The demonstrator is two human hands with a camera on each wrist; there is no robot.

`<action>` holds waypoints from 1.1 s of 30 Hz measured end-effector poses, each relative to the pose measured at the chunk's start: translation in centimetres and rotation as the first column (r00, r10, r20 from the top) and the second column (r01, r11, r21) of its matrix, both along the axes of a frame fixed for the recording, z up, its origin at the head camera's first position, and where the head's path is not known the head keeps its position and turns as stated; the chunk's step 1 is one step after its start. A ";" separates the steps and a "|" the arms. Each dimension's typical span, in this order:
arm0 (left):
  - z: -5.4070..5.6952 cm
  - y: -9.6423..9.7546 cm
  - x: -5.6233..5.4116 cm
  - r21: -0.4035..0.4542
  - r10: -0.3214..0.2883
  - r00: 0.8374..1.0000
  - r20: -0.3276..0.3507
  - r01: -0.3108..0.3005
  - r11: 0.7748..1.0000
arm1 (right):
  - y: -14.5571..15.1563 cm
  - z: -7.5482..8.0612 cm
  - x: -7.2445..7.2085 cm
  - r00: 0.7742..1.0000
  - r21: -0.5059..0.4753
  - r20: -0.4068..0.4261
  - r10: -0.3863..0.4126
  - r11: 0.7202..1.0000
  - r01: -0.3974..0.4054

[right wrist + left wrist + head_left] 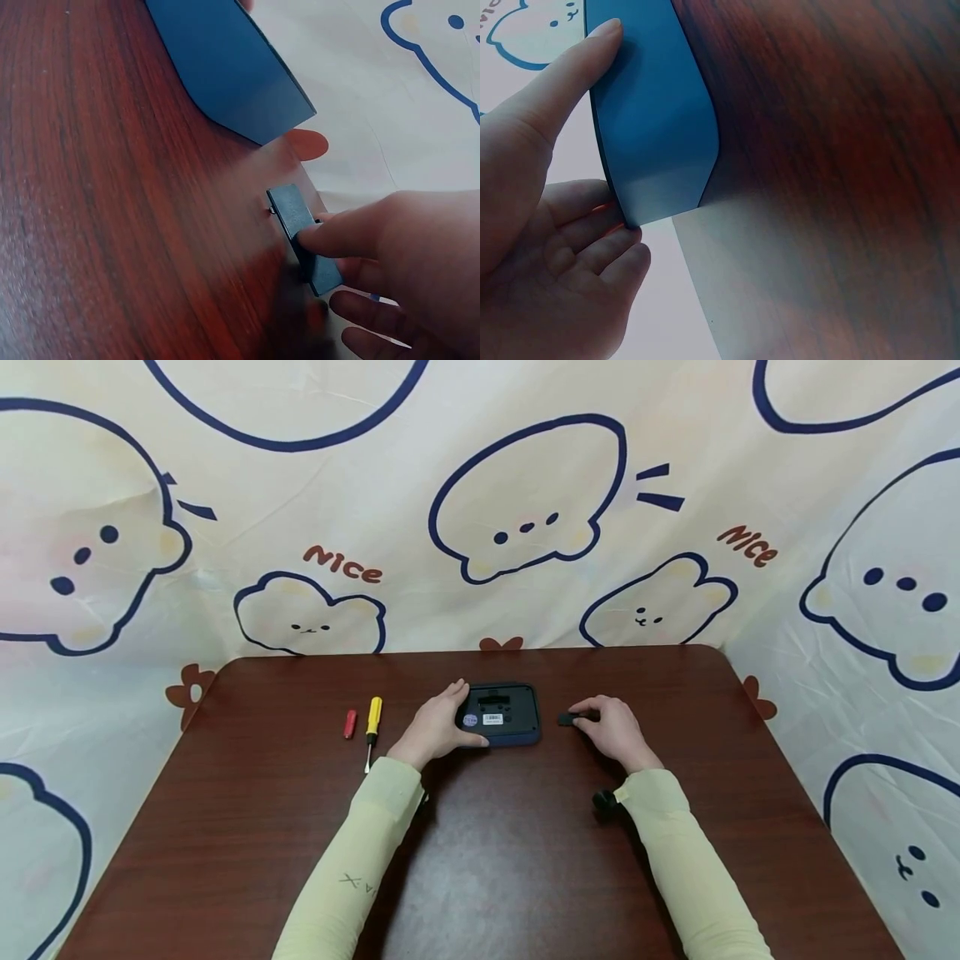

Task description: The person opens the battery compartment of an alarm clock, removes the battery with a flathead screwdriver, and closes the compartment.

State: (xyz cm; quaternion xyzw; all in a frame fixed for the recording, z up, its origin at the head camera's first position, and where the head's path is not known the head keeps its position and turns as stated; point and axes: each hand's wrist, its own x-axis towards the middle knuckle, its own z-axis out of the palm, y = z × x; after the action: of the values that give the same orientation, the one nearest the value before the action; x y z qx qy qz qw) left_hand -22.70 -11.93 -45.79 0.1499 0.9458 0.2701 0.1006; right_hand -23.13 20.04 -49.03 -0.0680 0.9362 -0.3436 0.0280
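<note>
A dark blue device shaped like a desk calculator [517, 714] lies back side up, showing a white barcode label, a round sticker and an uncovered battery slot [493, 700]. My left hand [438, 727] grips its left end, thumb along the near side and fingers at the far side. In the left wrist view the thumb lies on the blue casing [656, 112]. To the right of the device, my right hand [613, 727] pinches a small black battery cover [294, 214] between thumb and fingers, close over the table. A small screw shows at the cover's edge in the right wrist view.
Left of my left hand lie a yellow-handled screwdriver [373, 718], its tip toward me, and a short red cylinder [350, 724] that looks like a battery. The brown wooden table [495, 860] ends at a patterned cloth backdrop [405, 510] behind the device.
</note>
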 end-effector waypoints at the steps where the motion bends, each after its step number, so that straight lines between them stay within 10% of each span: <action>1: 0.0 0.0 0.0 0.000 0.001 1.000 0.000 -0.001 1.000 | 0.0 0.0 0.0 1.000 -0.005 0.006 0.001 1.000 -0.001; 33: 0.1 -0.1 0.0 0.010 0.001 1.000 -0.001 -0.001 1.000 | -4.9 2.9 -0.9 0.979 -0.236 -0.196 -0.059 0.972 0.011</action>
State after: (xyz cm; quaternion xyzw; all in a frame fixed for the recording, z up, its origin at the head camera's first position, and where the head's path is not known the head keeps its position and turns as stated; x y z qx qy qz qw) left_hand -22.65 -12.01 -45.73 0.1501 0.9444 0.2750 0.0992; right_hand -24.07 15.18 -46.11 -0.0885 0.8884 -0.4430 -0.0812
